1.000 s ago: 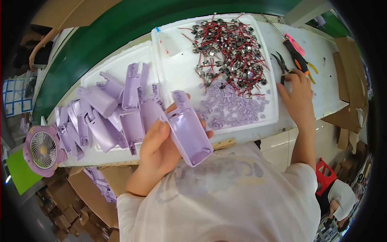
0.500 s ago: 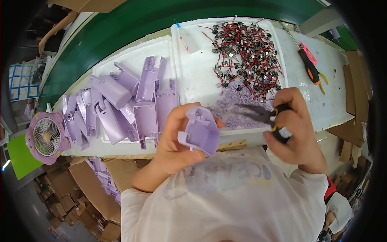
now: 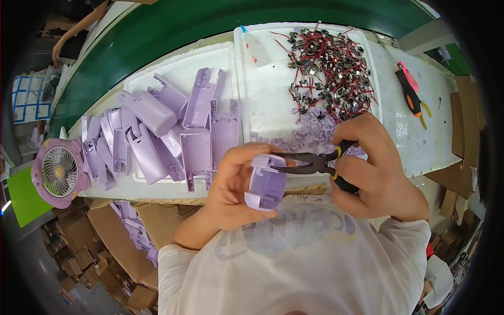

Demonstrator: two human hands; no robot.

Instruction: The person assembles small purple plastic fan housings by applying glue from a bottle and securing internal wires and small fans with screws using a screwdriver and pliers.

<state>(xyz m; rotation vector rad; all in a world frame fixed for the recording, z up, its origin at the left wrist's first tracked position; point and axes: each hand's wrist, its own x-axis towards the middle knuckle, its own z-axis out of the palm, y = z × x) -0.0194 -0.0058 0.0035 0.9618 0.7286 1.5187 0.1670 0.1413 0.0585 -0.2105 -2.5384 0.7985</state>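
My left hand (image 3: 228, 184) is closed around a light purple plastic housing (image 3: 268, 185), its hollow side facing up. In my right hand (image 3: 370, 170) are long-nose pliers (image 3: 315, 164) with black and yellow handles. Their jaws point left and reach the housing's upper edge, slightly parted at the tip. Whether they grip a small part there is too fine to make out. Beyond the pliers lies a spread of small purple plastic pieces (image 3: 315, 128) on a white foam tray (image 3: 262, 86). Farther back on that tray is a heap of small black parts with red wires (image 3: 331, 73).
Purple housings (image 3: 152, 115) pile up on the left, with a purple fan (image 3: 59, 172) beside them. Behind are a small bottle (image 3: 255, 50), a screwdriver (image 3: 391, 55) and other pliers (image 3: 412, 100). An open cardboard box (image 3: 121, 236) of purple parts stands below the table's near edge.
The pliers have moved left, so their jaws now meet the housing. My left hand has turned the housing more upright and shifted slightly right.
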